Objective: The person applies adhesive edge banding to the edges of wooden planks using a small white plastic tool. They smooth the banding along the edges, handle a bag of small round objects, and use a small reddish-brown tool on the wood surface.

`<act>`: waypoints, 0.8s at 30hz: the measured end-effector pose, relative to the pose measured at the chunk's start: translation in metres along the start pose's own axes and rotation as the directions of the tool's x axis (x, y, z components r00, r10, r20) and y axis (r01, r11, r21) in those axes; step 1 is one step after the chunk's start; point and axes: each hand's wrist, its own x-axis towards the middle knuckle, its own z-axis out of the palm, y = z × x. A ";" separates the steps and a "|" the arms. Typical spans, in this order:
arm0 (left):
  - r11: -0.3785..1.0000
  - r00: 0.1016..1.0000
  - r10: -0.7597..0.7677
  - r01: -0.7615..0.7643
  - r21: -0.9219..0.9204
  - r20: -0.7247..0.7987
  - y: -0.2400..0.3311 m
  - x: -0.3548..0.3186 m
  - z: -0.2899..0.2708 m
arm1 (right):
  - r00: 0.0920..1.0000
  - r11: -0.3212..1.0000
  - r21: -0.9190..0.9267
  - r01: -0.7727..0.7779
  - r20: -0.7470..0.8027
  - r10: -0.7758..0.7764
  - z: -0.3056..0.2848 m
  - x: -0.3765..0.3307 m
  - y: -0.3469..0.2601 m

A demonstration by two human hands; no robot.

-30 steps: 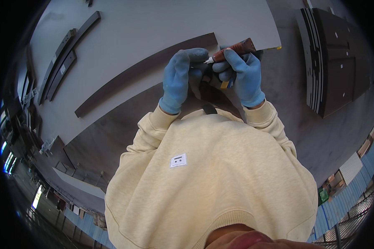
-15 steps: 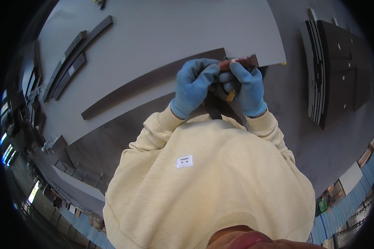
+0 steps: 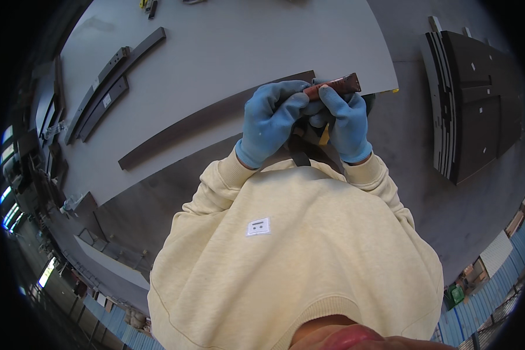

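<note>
Both of my hands wear blue gloves and meet over the near edge of the grey table. A small reddish-brown squeeze tube (image 3: 345, 86) lies between them, its flat, wide end pointing right. My left hand (image 3: 272, 119) pinches the tube's left end between thumb and fingers; that end is mostly hidden by the glove. The thumb of my right hand (image 3: 347, 119) presses on the middle of the tube, with the fingers curled beneath it. Just behind my left hand, a long dark brown board (image 3: 198, 125) rests along the table's near side.
More dark brown strips (image 3: 114, 76) lie at the left of the grey table (image 3: 233, 41). A stack of dark panels (image 3: 478, 105) stands on the floor at the right. Small yellow and black items (image 3: 149, 7) sit at the table's far edge.
The view has shifted slightly, so the table and the board sit a little lower. Both hands keep their hold on the tube, which is tilted slightly more, its flat end raised.
</note>
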 end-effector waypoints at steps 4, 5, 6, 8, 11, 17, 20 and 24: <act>0.975 0.986 -0.166 0.163 -0.149 -0.007 -0.001 -0.010 0.001 | 0.999 0.999 -0.016 -0.045 -0.004 0.045 -0.003 -0.009 0.000; 0.968 0.977 -0.214 0.210 -0.135 -0.015 0.000 -0.011 0.000 | 1.000 1.000 -0.017 0.004 -0.025 -0.004 -0.001 -0.012 0.000; 0.957 0.965 -0.262 0.257 -0.131 -0.021 0.000 -0.012 -0.001 | 0.996 0.998 -0.033 0.054 -0.070 -0.056 0.000 -0.015 0.001; 0.941 0.949 -0.314 0.309 -0.142 -0.014 0.001 -0.012 -0.008 | 0.988 0.993 -0.043 0.110 -0.105 -0.114 -0.002 -0.017 -0.001; 0.940 0.947 -0.316 0.305 -0.149 -0.052 -0.003 -0.007 -0.026 | 0.993 0.992 0.061 0.112 -0.054 -0.109 -0.019 -0.012 -0.009; 0.966 0.916 -0.125 0.200 0.166 -0.380 -0.051 0.041 -0.089 | 0.976 0.792 0.580 -0.192 0.200 0.089 -0.024 0.011 0.009; 0.860 0.923 0.068 0.138 0.492 -0.378 -0.086 0.082 -0.140 | 0.956 0.701 0.658 -0.275 0.261 0.131 -0.004 0.022 0.014; 0.855 0.902 0.151 0.086 0.511 -0.404 -0.135 0.159 -0.205 | 0.957 0.639 0.713 -0.288 0.245 0.157 0.039 0.049 0.016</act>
